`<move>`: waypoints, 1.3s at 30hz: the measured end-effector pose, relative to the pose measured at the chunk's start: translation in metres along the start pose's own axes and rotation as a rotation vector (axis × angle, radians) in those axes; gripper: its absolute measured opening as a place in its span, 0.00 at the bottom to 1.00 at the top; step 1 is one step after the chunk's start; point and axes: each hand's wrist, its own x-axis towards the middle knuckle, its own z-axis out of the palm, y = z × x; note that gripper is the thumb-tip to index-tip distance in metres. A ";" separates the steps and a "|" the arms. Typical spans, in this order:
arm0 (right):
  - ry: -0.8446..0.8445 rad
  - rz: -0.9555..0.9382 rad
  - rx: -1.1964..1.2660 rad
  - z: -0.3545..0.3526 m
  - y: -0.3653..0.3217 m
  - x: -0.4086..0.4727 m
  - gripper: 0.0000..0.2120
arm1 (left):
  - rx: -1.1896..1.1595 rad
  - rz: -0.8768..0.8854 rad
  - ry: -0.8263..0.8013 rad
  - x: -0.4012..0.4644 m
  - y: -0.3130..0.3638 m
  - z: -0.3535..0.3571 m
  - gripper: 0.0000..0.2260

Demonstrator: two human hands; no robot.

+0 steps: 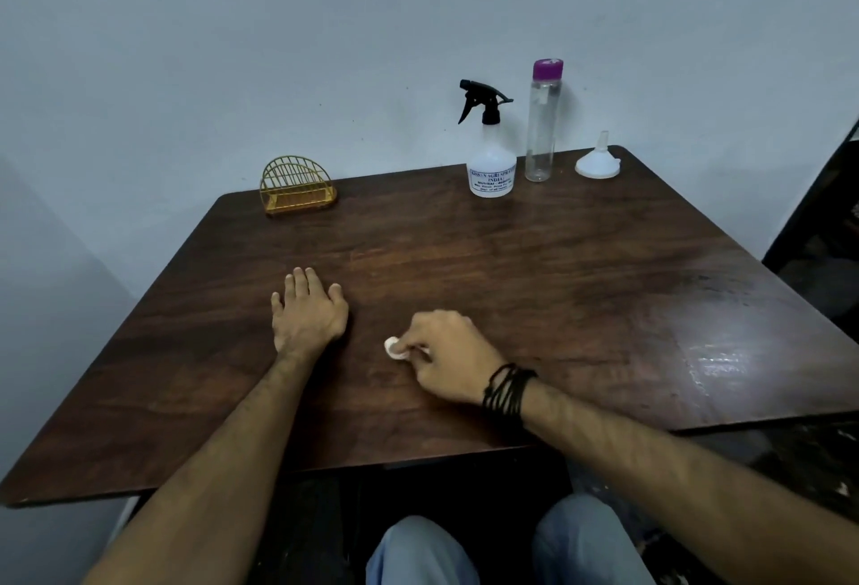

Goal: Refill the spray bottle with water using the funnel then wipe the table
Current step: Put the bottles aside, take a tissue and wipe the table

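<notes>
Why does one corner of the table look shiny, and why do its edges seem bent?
Head view: dim room; pale glare on the table near its right edge, possibly wetness; the wide-angle lens bows the edges; the right hand gripping the white wad is slightly soft.

plain room in a home, looks like a small dining or utility corner. dark wood-grain table (pixel 465 268) pushed against a bare pale blue painted wall (pixel 325 50), gold wire napkin holder (pixel 297 187) at the far left edge. household items stand along the back: spray bottle (pixel 490 152), clear water bottle with purple cap (pixel 543 119), white funnel (pixel 598 159). no lab or shop gear.
</notes>
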 end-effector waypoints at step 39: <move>0.228 0.372 -0.256 -0.060 0.105 0.005 0.09 | 0.017 0.026 -0.033 -0.014 0.056 0.013 0.37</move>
